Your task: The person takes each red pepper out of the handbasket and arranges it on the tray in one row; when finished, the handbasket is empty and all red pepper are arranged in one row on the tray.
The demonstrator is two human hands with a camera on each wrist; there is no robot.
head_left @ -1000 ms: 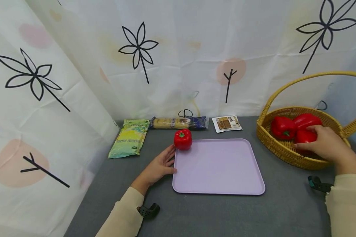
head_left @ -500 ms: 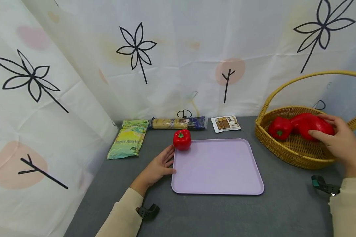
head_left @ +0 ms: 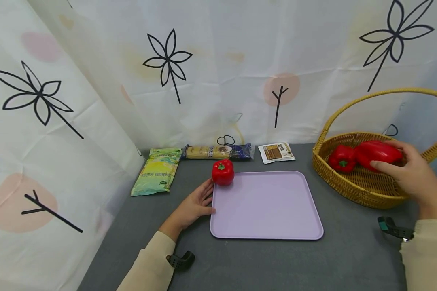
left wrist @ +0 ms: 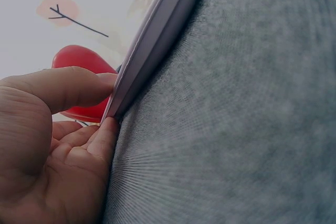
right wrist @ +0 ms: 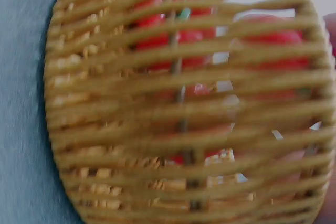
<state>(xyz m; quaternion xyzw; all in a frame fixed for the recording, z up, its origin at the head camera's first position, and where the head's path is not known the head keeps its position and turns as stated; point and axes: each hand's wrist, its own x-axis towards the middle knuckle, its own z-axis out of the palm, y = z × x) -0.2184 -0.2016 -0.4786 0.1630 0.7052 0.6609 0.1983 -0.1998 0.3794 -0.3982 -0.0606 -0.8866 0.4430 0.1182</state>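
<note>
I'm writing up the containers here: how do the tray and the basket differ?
Colour: the tray is pale lilac, the basket golden yellow.
Build: the tray is smooth and shallow; the basket is woven, with an arched handle.
Hands: the left hand touches the tray's edge; the right hand grips a red item at the basket.
Both stand on the grey table.

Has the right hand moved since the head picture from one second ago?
Yes: judged against the basket, the right hand has shifted up and rightward in the head view.
</note>
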